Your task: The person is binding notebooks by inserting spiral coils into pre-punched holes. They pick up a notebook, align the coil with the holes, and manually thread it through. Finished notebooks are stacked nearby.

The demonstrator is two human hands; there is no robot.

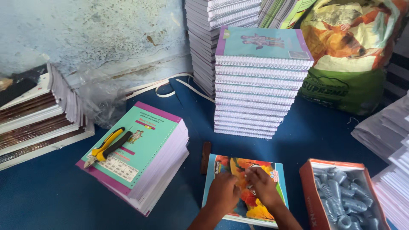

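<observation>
Head view: a thin notebook with an orange autumn-leaf cover (238, 194) is pressed flat on the blue floor (51, 191) by both hands.

One such notebook is seen; left hand (222, 192) and right hand (263, 185) are laid on it, fingers loosely curled, nothing pinched; one yellow-handled pair of pliers (106, 147) is seen to the left.
</observation>
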